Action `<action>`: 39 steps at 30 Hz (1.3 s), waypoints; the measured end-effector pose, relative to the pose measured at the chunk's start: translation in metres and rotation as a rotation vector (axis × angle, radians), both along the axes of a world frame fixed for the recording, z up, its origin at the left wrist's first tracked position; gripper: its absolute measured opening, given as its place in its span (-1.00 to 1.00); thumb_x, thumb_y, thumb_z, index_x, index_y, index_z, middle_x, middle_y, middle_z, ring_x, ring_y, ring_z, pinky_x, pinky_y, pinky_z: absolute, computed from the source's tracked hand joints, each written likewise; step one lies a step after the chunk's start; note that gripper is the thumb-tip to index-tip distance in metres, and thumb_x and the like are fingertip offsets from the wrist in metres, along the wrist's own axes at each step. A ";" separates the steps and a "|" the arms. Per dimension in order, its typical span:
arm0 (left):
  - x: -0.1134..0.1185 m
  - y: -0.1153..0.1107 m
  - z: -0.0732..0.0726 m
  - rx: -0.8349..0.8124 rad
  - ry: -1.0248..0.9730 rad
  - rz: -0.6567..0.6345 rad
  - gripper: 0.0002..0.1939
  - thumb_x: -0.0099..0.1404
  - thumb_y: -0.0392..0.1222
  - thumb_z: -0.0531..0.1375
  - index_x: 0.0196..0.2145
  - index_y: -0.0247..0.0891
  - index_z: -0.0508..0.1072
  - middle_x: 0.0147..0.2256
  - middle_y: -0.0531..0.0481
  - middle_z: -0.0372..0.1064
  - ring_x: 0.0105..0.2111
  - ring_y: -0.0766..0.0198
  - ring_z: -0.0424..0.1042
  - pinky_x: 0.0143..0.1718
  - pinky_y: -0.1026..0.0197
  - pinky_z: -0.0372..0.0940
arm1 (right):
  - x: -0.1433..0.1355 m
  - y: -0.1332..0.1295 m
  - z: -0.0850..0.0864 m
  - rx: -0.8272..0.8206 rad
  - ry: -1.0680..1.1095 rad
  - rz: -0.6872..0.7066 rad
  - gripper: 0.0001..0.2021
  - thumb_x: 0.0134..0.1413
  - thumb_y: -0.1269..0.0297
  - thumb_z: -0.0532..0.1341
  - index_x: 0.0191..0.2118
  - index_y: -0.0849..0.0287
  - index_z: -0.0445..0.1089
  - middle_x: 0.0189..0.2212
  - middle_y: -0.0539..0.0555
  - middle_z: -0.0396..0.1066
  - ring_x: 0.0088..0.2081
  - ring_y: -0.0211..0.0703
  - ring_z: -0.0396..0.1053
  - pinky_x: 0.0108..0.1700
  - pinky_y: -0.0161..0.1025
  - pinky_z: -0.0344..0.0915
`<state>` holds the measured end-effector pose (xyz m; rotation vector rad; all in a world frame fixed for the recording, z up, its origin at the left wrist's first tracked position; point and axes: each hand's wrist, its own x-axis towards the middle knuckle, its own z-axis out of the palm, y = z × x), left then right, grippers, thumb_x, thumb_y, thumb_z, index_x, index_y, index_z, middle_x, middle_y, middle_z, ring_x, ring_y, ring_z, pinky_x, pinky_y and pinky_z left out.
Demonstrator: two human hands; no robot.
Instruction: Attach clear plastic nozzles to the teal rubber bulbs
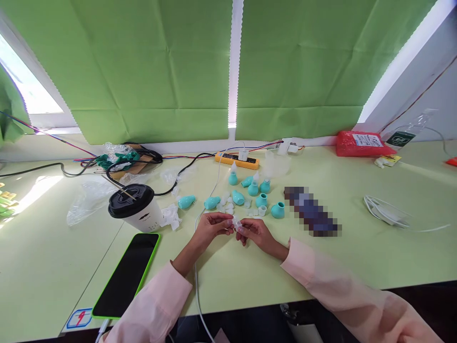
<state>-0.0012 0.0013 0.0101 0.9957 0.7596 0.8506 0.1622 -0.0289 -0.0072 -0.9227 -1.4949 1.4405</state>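
Here, clear cap between both hands

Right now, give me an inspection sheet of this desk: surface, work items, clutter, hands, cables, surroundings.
Surface: pale green table.
Work items: small clear plastic piece pinched between both hands; teal bulbs and more clear pieces lie scattered beyond.
Clutter: lidded coffee cup, phone face up, plastic bags, red packet.
Hands: left hand and right hand meet at the piece, fingertips on it.
Cables: white cable under the left forearm; black cables, yellow power strip.
Surroundings: green blinds, daylight at the gaps.
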 end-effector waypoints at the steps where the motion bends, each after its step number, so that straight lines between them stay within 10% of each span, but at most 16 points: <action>1: 0.000 0.000 0.000 -0.006 -0.001 0.000 -0.76 -0.12 -0.23 0.27 -0.44 -0.40 0.44 -0.58 -0.03 0.39 -0.57 0.35 0.36 -0.48 0.26 0.28 | 0.000 0.000 0.000 0.004 -0.010 -0.001 -0.75 -0.07 0.13 0.11 -0.46 0.27 0.28 -0.61 0.00 0.26 -0.63 -0.38 0.19 -0.58 -0.36 0.18; 10: 0.002 -0.005 0.006 0.176 0.096 0.028 -0.77 -0.09 -0.19 0.26 -0.45 -0.38 0.46 -0.57 -0.02 0.37 -0.58 0.34 0.34 -0.50 0.25 0.28 | 0.002 -0.002 0.004 0.040 -0.038 -0.005 -0.73 -0.05 0.11 0.08 -0.45 0.25 0.28 -0.59 0.01 0.27 -0.61 -0.37 0.19 -0.55 -0.36 0.18; 21: -0.001 -0.001 -0.002 -0.064 -0.060 -0.062 -0.82 -0.10 -0.26 0.27 -0.48 -0.36 0.40 -0.58 0.03 0.36 -0.57 0.40 0.34 -0.48 0.30 0.28 | 0.004 -0.001 0.003 0.069 -0.073 0.051 -0.73 -0.04 0.12 0.08 -0.43 0.27 0.29 -0.57 0.02 0.28 -0.58 -0.37 0.19 -0.54 -0.37 0.18; 32: 0.006 -0.009 0.007 0.520 0.256 0.122 -0.84 0.01 -0.16 0.18 -0.46 -0.29 0.47 -0.51 -0.01 0.33 -0.57 0.37 0.30 -0.53 0.28 0.28 | 0.005 0.000 0.004 0.043 -0.001 0.071 -0.74 -0.04 0.12 0.08 -0.45 0.25 0.26 -0.58 0.01 0.26 -0.59 -0.37 0.19 -0.54 -0.35 0.18; 39: 0.004 -0.013 -0.004 1.200 0.566 0.340 -0.82 0.10 -0.27 0.10 -0.31 -0.22 0.44 -0.42 -0.06 0.35 -0.41 0.30 0.34 -0.41 0.25 0.29 | 0.002 -0.001 0.009 -0.028 0.075 0.071 -0.71 -0.07 0.08 0.09 -0.50 0.26 0.26 -0.61 0.01 0.27 -0.60 -0.35 0.21 -0.56 -0.35 0.19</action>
